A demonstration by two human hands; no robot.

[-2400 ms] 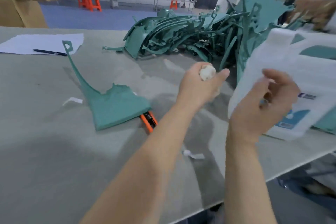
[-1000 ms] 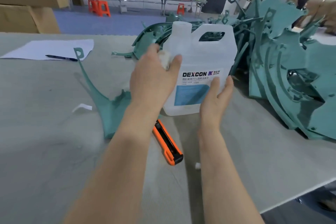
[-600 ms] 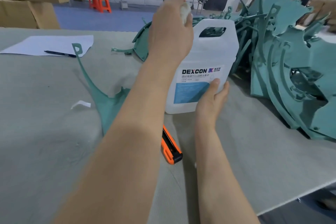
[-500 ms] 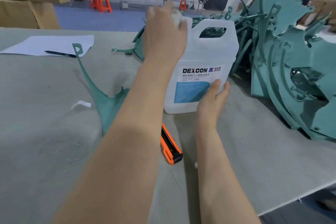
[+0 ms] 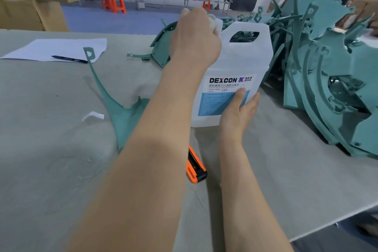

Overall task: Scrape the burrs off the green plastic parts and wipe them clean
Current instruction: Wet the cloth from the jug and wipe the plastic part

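Observation:
A white DEXCON alcohol jug (image 5: 241, 61) stands upright on the table. My right hand (image 5: 238, 114) grips its lower right corner, thumb on the label. My left hand (image 5: 194, 41) holds a small white wad (image 5: 212, 21) against the jug's neck, which the hand hides. One green plastic part (image 5: 122, 116) with a long thin arm lies flat to the left, partly under my left forearm. An orange utility knife (image 5: 196, 170) lies beside it, near my arms.
A big pile of green parts (image 5: 327, 71) fills the right and back of the table (image 5: 51, 149). A paper sheet (image 5: 59, 48) with a pen (image 5: 69, 59) lies at far left, cardboard boxes (image 5: 30, 0) behind. The table's edge (image 5: 327, 225) runs at lower right.
The jug came in from the right and was stood upright. My left hand rose above it with the wad, then came down onto the neck. My right hand stays on the jug's lower corner.

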